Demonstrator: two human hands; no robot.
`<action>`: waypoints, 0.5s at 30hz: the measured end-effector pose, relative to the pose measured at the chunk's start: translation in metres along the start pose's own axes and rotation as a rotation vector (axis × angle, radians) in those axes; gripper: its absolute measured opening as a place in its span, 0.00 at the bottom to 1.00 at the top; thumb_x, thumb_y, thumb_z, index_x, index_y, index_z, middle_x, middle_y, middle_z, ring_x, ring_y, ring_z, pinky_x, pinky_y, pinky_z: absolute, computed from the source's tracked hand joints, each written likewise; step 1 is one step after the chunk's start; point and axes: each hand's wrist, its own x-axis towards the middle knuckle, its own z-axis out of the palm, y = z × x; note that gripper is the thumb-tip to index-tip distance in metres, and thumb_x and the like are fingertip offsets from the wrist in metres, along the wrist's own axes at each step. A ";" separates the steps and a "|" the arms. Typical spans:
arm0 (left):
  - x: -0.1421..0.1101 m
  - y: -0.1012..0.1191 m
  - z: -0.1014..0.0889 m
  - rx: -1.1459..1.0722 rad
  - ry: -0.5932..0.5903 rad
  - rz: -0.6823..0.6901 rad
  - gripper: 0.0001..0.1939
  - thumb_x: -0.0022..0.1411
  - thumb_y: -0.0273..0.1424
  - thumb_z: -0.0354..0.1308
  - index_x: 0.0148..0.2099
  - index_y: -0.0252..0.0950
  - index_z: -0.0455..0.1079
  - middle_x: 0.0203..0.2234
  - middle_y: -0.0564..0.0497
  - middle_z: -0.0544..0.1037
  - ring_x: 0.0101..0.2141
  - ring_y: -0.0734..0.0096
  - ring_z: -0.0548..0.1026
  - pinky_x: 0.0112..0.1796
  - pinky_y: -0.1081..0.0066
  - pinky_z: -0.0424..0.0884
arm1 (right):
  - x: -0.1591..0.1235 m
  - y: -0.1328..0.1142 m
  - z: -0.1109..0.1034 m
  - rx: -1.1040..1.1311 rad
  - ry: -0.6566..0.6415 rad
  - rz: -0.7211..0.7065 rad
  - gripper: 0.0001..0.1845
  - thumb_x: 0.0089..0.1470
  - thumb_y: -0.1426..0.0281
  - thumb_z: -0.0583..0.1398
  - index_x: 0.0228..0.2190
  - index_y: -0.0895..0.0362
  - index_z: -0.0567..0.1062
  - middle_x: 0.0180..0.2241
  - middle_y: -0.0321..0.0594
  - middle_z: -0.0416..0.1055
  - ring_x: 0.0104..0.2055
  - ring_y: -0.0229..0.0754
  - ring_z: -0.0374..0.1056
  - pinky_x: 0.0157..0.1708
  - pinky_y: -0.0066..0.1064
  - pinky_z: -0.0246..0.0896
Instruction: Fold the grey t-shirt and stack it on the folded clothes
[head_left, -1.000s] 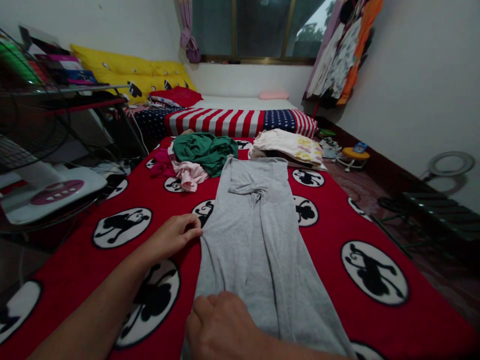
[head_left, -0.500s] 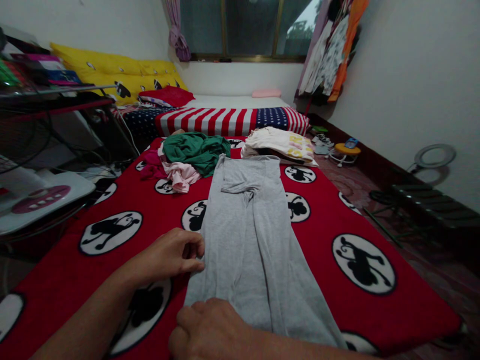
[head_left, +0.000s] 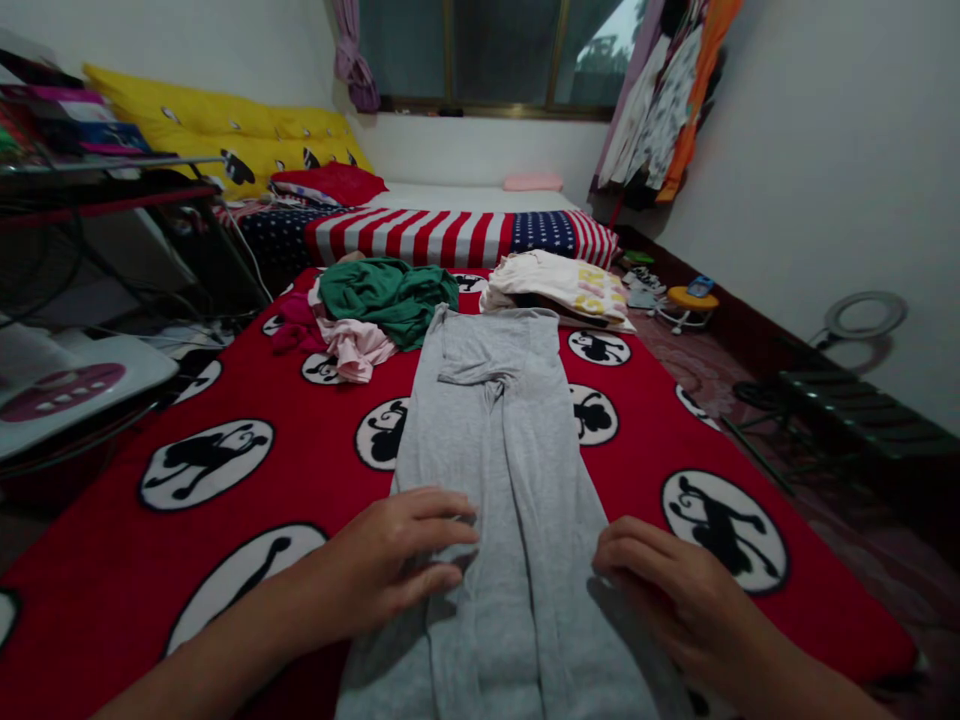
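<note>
Grey trousers (head_left: pixel 495 450) lie lengthwise on the red monkey-print blanket (head_left: pixel 300 470), legs toward the camera, with the left hand (head_left: pixel 390 565) open and pressed flat on the left leg and the right hand (head_left: pixel 667 590) open, fingers resting on the right edge.

green shirt (head_left: pixel 390 295), pink top (head_left: pixel 356 347) — striped flag blanket (head_left: pixel 450 235), yellow pillows (head_left: pixel 217 125)

Both forearms are bare, with no sleeves in view. The left hand (head_left: pixel 390 565) and right hand (head_left: pixel 667 590) wear no gloves, rings or watch.
</note>
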 end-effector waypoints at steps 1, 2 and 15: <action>0.005 0.001 0.000 0.017 0.033 0.018 0.15 0.66 0.31 0.52 0.54 0.41 0.68 0.53 0.46 0.71 0.53 0.66 0.69 0.52 0.67 0.67 | -0.004 0.003 -0.001 0.001 -0.003 0.007 0.10 0.61 0.78 0.49 0.38 0.55 0.67 0.37 0.42 0.67 0.38 0.38 0.65 0.36 0.27 0.58; 0.012 0.002 0.001 0.050 0.056 0.044 0.15 0.66 0.28 0.51 0.54 0.40 0.68 0.52 0.45 0.72 0.51 0.67 0.71 0.49 0.68 0.68 | -0.007 0.005 -0.001 -0.001 -0.009 0.012 0.11 0.61 0.78 0.49 0.38 0.55 0.67 0.38 0.42 0.67 0.39 0.39 0.65 0.37 0.27 0.59; 0.080 -0.001 0.020 0.245 -0.029 0.270 0.14 0.63 0.22 0.52 0.46 0.41 0.73 0.34 0.50 0.72 0.36 0.69 0.69 0.38 0.71 0.65 | -0.019 -0.001 -0.013 -0.055 -0.168 -0.068 0.10 0.59 0.78 0.52 0.39 0.55 0.70 0.40 0.43 0.67 0.42 0.41 0.63 0.41 0.33 0.57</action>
